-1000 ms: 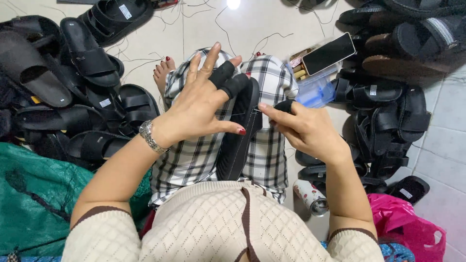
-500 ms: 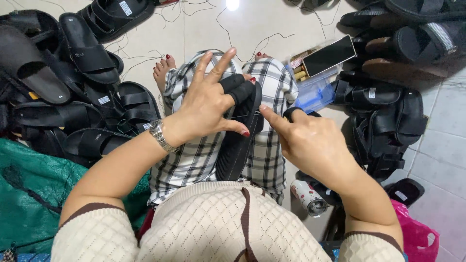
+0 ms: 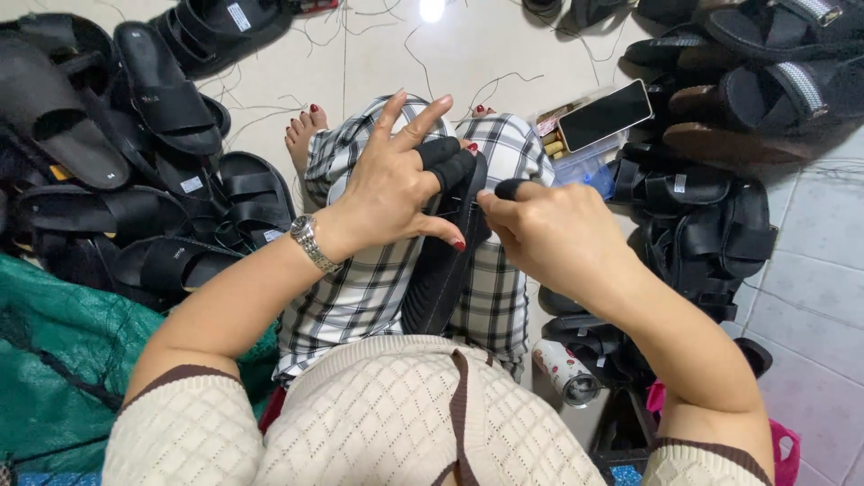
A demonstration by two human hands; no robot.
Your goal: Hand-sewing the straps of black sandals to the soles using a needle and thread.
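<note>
Head | both hands' grip (image 3: 396, 193) (image 3: 549, 238) pinching black sandal (image 3: 445, 270) — sandal piles (image 3: 135, 180) flank

One view only, from the camera on your head; it looks steeply down over your chest and lap toward the tiled floor (image 3: 504, 45); your knitted sweater (image 3: 378, 423) fills the bottom edge, very near the lens; your left hand (image 3: 396, 193) and right hand (image 3: 549, 234) sit at frame centre, close, at forearm reach; your feet point to the top of frame, so the view faces forward and down; heaps of black sandals (image 3: 135, 162) run off the left and right edges; a green sack (image 3: 63, 360) cuts the lower left corner; no second view shares this scene.
</note>
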